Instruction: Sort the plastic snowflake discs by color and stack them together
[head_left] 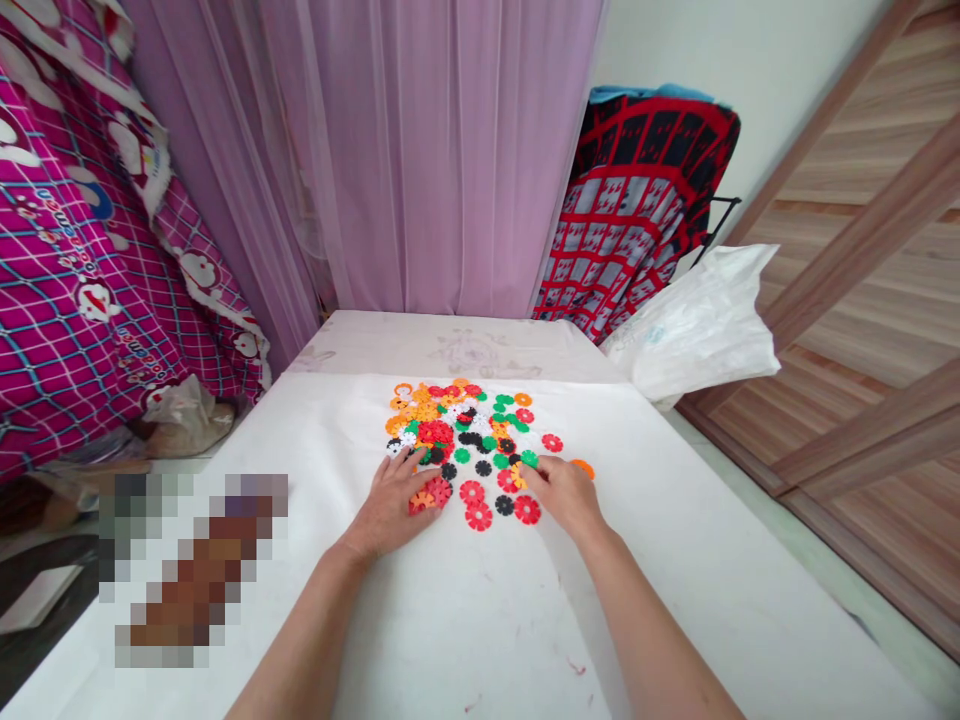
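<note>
A pile of notched plastic snowflake discs in red, orange, green, black and white lies spread on a white-covered table. My left hand rests at the pile's near left side with its fingers spread, over red and orange discs. At the right side, the thumb and forefinger of my right hand are pinched at a yellow-orange snowflake disc. A green disc lies right by those fingertips. Between my hands are loose red discs and a black disc.
The white cloth covers the table up to my body. A white plastic bag stands at the far right edge. A purple curtain hangs behind, and a wooden door is at the right. A blurred patch hides something at left.
</note>
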